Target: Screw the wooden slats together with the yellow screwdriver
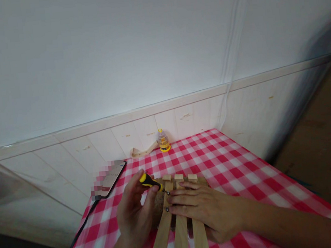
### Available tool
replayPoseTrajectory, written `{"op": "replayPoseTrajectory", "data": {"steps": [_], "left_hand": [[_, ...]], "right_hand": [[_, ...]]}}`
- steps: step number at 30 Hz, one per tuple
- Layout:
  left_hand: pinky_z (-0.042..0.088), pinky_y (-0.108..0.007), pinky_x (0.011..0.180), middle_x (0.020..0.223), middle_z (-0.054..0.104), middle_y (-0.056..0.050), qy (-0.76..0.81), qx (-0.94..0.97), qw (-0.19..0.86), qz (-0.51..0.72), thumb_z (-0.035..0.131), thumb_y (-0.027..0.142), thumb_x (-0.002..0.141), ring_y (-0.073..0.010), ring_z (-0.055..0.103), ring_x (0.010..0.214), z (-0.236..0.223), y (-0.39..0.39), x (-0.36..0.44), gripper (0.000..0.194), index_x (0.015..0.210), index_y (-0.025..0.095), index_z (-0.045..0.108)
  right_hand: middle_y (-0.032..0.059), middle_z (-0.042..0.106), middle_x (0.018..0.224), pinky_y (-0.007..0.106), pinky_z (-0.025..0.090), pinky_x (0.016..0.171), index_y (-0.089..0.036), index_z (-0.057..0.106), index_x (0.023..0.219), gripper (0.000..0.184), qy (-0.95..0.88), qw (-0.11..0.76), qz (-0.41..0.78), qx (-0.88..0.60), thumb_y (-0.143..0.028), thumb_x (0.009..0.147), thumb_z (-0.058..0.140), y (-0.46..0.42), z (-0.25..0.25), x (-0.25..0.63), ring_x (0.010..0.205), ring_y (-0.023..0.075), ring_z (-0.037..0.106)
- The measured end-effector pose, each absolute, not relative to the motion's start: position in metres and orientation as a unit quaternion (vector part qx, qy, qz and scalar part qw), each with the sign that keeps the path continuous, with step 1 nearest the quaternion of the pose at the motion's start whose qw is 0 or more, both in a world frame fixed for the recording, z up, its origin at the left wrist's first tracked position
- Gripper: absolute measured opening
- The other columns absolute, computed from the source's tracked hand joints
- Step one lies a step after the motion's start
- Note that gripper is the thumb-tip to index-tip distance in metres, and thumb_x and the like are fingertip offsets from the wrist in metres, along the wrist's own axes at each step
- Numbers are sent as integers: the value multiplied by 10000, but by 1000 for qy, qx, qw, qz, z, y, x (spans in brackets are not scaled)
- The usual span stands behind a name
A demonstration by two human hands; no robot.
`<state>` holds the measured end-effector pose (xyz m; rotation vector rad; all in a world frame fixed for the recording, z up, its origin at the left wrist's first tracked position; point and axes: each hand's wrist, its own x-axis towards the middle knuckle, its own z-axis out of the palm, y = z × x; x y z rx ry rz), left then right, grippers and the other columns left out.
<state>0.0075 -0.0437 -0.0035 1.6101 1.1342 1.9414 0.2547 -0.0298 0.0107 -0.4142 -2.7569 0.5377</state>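
My left hand (136,212) grips a yellow and black screwdriver (150,180) between thumb and fingers. The tool slants down to the right, its lower end at the upper of two dark screws on the leftmost wooden slat (163,234). The other screw (167,209) stands lower on the same slat. Beside it lie a middle slat (181,236) and a right slat (200,238), all three across a brown speckled piece (158,207). My right hand (208,206) lies flat over the slats, fingers stretched to the left; it hides their middle parts.
A red and white checked cloth (204,151) covers the table. By the wall stand a clear and yellow container (163,140) and a curved wooden piece (141,153). At left a phone (112,179) with a black cable (84,223) leans near the table's edge.
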Motion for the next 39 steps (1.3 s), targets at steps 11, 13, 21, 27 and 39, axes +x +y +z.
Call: {"op": "replayPoseTrajectory", "data": {"steps": [11, 13, 21, 27, 39], "left_hand": [[716, -302, 800, 1061, 832, -59, 399, 606, 179, 664, 855, 272, 912, -203, 826, 888, -12, -39, 7, 414, 1309, 238, 740], [719, -320, 810, 1098, 830, -71, 401, 616, 180, 654, 841, 273, 923, -214, 827, 910, -15, -38, 5, 412, 1320, 240, 735], [722, -367, 846, 1173, 828, -112, 415, 635, 193, 623, 780, 336, 971, -261, 833, 988, -18, -40, -1, 436, 1390, 240, 708], [713, -375, 903, 1246, 812, -128, 403, 651, 179, 618, 736, 271, 998, -265, 824, 1061, -22, -40, -5, 368, 1365, 244, 724], [676, -289, 944, 1251, 801, -89, 371, 691, 131, 607, 689, 105, 1006, -188, 807, 1087, -23, -41, -9, 407, 1378, 270, 705]], "right_hand": [[143, 586, 1632, 492, 185, 1376, -184, 491, 1626, 722, -955, 155, 203, -147, -295, 936, 673, -30, 6, 255, 1568, 265, 482], [146, 577, 1640, 490, 183, 1376, -179, 493, 1625, 723, -956, 155, 204, -146, -288, 933, 675, -30, 7, 255, 1572, 264, 476], [163, 609, 1605, 507, 207, 1368, -168, 500, 1621, 718, -957, 159, 198, -138, -284, 936, 678, -29, 6, 253, 1554, 275, 496], [165, 594, 1620, 509, 199, 1371, -167, 492, 1628, 730, -955, 158, 207, -141, -267, 929, 678, -30, 8, 253, 1562, 279, 487], [140, 590, 1630, 435, 152, 1380, -153, 542, 1582, 647, -960, 155, 183, -146, -298, 960, 645, -29, 12, 253, 1563, 238, 488]]}}
